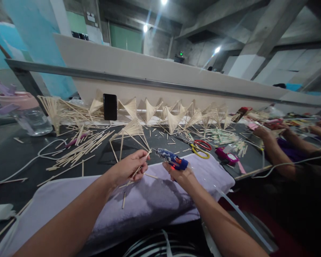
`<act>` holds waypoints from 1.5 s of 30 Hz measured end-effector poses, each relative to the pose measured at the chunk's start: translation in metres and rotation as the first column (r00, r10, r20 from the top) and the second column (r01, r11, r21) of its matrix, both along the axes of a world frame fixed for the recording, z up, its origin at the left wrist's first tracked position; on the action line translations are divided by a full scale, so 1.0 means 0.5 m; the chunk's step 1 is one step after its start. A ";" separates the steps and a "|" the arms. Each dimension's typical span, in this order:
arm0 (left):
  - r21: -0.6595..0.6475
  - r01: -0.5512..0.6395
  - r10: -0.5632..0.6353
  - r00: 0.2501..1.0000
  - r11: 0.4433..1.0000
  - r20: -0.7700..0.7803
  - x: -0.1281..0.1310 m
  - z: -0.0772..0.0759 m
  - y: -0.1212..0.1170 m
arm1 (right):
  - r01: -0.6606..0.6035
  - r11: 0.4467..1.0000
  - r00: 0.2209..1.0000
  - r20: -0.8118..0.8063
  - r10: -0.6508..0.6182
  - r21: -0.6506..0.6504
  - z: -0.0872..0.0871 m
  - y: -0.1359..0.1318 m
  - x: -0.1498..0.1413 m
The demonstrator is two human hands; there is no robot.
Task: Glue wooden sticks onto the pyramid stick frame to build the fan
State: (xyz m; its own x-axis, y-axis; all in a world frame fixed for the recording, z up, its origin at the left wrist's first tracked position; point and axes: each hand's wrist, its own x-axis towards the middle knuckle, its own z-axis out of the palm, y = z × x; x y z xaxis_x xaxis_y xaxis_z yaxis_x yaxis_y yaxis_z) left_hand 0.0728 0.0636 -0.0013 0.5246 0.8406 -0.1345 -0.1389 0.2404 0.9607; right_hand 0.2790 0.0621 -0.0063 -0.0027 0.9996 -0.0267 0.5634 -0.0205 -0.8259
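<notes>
My left hand [128, 167] is closed in a pinch on a few thin wooden sticks [142, 161] whose tips point right. My right hand [182, 175] grips a blue glue gun [171, 159], its nozzle aimed left at the stick tips, close to them. Both hands hover over a pale purple cloth [155, 200] lying across the near edge of a dark table [16, 157]. Just beyond the hands stands a fan-shaped stick frame [130, 134].
Loose sticks [82, 146] litter the table's left. A row of finished stick fans [176, 116] and a black phone [110, 106] lean on the back wall. Scissors [200, 148], a pink tool [227, 156] and white cords lie right. Another person's arms [278, 150] work at far right. A clear jug [32, 119] stands left.
</notes>
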 end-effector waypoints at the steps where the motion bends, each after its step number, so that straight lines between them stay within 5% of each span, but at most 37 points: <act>1: -0.005 0.000 0.000 1.000 1.000 -0.002 0.000 0.000 0.000 | 0.005 1.000 1.000 0.012 -0.005 0.001 0.000 0.000 -0.001; 10: -0.006 0.006 -0.006 0.999 1.000 0.047 -0.008 0.015 -0.002 | -0.067 0.997 0.997 0.033 0.067 0.026 -0.021 0.038 0.033; 13: 0.026 -0.038 0.036 0.997 0.999 0.068 -0.011 0.027 0.001 | -0.136 0.991 0.969 -0.205 0.135 0.011 -0.036 0.092 0.053; 16: 0.054 -0.103 0.097 0.989 0.993 0.108 -0.019 0.042 0.001 | -0.170 0.980 0.810 -0.580 0.082 -0.100 -0.041 0.162 0.069; 19: 0.094 -0.218 0.200 0.965 0.971 0.169 -0.046 0.068 -0.004 | -0.234 0.945 0.726 -0.688 0.013 -0.229 -0.040 0.231 0.084; 25: 0.186 -0.538 0.449 0.814 0.822 0.369 -0.145 0.170 -0.022 | -0.404 0.838 0.663 -0.749 -0.006 -0.365 -0.039 0.329 0.109; 29: 0.266 -0.650 0.565 0.755 0.712 0.333 -0.183 0.219 -0.011 | -0.490 0.746 0.661 -0.751 -0.019 -0.450 -0.050 0.368 0.117; 39: 0.282 -0.582 0.602 0.798 0.762 0.021 -0.221 0.184 0.085 | -0.602 0.601 0.725 -0.675 0.135 -0.526 -0.063 0.402 0.156; 45: 0.353 -0.432 0.516 0.834 0.830 -0.193 -0.234 0.171 0.141 | -0.609 0.609 0.701 -0.704 0.115 -0.507 -0.053 0.404 0.146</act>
State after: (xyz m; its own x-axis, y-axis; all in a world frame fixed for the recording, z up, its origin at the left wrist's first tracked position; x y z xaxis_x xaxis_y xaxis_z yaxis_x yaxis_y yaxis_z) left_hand -0.0445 0.1340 0.0843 0.0284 0.9970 0.0722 0.1090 -0.0749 0.9912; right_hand 0.3518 0.2642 -0.0328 -0.6210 0.5878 -0.5185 0.1010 -0.5959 -0.7967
